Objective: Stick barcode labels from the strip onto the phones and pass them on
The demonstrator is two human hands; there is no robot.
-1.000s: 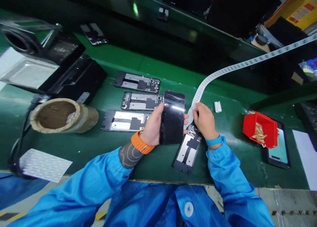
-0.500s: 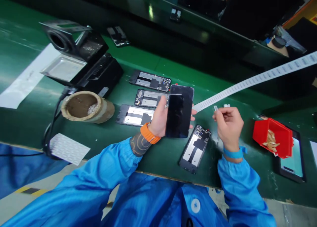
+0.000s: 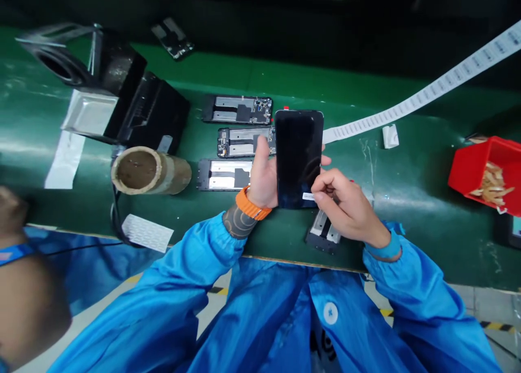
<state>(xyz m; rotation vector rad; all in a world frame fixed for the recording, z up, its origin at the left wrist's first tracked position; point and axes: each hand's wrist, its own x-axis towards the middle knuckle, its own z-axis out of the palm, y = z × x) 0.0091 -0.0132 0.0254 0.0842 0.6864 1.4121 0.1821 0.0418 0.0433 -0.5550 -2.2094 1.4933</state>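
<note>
My left hand (image 3: 262, 177) holds a black phone screen (image 3: 298, 150) from beneath, its glossy face up and the thumb standing off its left side. Pinched between the thumb and forefinger of my right hand (image 3: 340, 202) is a small white label (image 3: 308, 196), which lies over the screen's lower right part. Whether the label is stuck down I cannot tell. An opened phone (image 3: 323, 234) lies partly hidden below my right hand. Left of the screen are more opened phones, one at the top (image 3: 238, 110), another in the middle (image 3: 244, 142) and a third (image 3: 223, 175) partly behind my left hand.
A label strip (image 3: 407, 109) slants to the upper right, above a small white block (image 3: 391, 137). At right stands a red bin (image 3: 468, 169) with tan pieces. A cardboard tube (image 3: 175, 173) and black device (image 3: 163, 109) stand left. Another person's arm (image 3: 32, 297) enters lower left.
My right hand has moved left with the label, from beside the screen to over its lower right part. The view has shifted, and another person's arm has come in at left.
</note>
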